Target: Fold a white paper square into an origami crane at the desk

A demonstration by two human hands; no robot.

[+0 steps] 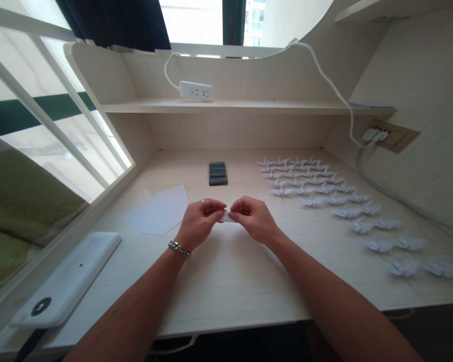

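Observation:
Between my two hands is a small folded piece of white paper (227,217), held just above the middle of the desk. My left hand (204,216), with a ring and a chain bracelet, pinches its left end between thumb and fingers. The right end is pinched the same way by my right hand (254,217). Fingers cover much of the paper, so its full shape is hidden. Loose white paper sheets (160,211) lie fanned on the desk left of my left hand. Rows of folded white paper cranes (317,188) stand to the right.
A dark device with a pixelated screen (218,173) sits behind my hands. At the left edge lies a long white device (70,281) with a dark strap. A power strip (196,91) rests on the shelf (241,106). White plugs (375,134) fill a right wall socket, with cables hanging.

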